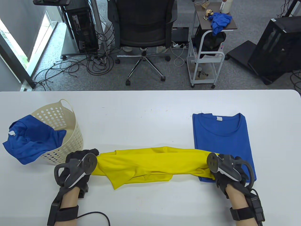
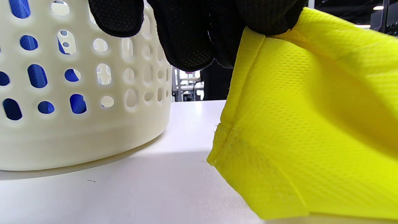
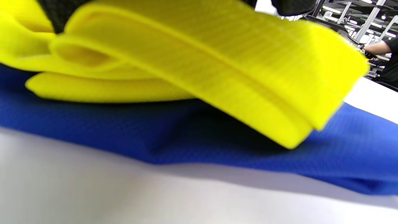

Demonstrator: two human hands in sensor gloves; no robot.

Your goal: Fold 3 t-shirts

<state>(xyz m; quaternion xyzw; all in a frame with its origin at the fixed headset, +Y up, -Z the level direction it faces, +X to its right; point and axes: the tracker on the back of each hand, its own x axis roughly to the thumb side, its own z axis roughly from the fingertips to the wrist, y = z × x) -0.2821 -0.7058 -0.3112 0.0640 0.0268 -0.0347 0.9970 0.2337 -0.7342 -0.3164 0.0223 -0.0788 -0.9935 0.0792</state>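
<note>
Fingers (image 2: 186,37) pinching yellow shirt's (image 2: 311,124) hem, wrist-view only.

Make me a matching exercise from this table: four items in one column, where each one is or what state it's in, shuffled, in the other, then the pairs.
Items
1. yellow t-shirt
2. folded blue t-shirt
3. crumpled blue t-shirt
4. basket

Places or states
A. lies flat on the table's right side, neckline away from the person
B. stands at the table's left, cream with holes in its wall
C. stretched between the left hand and the right hand
D. hangs over a rim, part of it on the table

Pairs: 1-C, 2-A, 3-D, 4-B
</note>
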